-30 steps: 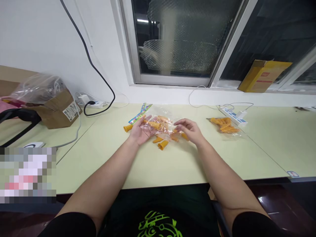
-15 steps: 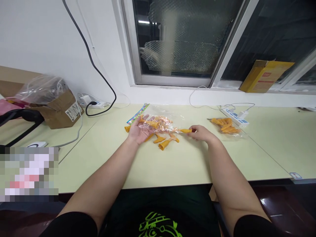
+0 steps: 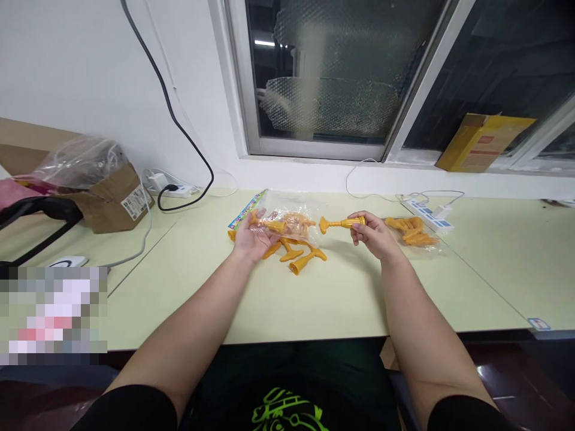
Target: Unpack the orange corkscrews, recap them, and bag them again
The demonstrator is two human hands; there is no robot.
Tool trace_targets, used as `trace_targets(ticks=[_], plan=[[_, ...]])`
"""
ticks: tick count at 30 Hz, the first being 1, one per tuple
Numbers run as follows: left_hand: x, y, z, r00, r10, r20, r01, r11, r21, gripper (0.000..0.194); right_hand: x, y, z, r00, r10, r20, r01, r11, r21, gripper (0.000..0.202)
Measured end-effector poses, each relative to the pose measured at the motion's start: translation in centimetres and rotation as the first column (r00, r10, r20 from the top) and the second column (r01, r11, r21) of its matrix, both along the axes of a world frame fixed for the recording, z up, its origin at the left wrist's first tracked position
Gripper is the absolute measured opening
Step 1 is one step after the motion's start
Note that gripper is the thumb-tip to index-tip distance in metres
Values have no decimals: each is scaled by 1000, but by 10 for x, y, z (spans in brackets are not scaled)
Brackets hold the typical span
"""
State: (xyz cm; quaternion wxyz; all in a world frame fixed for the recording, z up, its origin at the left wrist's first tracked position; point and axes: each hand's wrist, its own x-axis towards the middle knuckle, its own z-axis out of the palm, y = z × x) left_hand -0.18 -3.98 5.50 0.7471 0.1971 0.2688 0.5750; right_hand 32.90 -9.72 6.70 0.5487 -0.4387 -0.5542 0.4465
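Observation:
My right hand [image 3: 369, 233] pinches the thick ribbed end of a yellow plastic T-handled piece [image 3: 336, 223]. Its narrow shaft and T-shaped end point left, clear of the bag. My left hand [image 3: 254, 239] is palm up at the clear plastic bag [image 3: 309, 206], fingers partly behind the film and curled on it. Across those fingers lies another yellow T-handled piece; whether it is inside the bag I cannot tell. More yellow pieces show through the film. Several loose ones, including a cone-ended piece [image 3: 308, 260], lie on the table just in front of the bag.
A second bag of yellow pieces [image 3: 413, 232] lies right of my right hand, near a white power strip [image 3: 429, 214]. At left stand an open cardboard box [image 3: 108, 200] and a black cable [image 3: 171, 114]. A yellow carton [image 3: 483, 142] leans on the window.
My right hand has drawn the yellow piece out of the bag, moving slightly right and up; its T-shaped end now shows free. My left hand has stayed nearly still.

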Motion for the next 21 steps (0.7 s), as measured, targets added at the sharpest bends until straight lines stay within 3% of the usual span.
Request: trace_targets(ticks=[5,10,13,21], plan=[[1,1,-3,1000,20,-11,-20,999,30,35,-7,-3,3,997,3,-72,0,999,45,31],[2,2,-8,999,-35,-7,35,996,87,37,-20,7,-14,998,-7,64,2,997,78,36],[6,0,-9,998,-58,-16,59,993,106,39,-37,11,-24,1000,-21,13,20,996,91,46],[21,-10,-12,991,-111,-80,120,986,116,41,-77,8,-34,955,271,-117,-275,961,-18,56]])
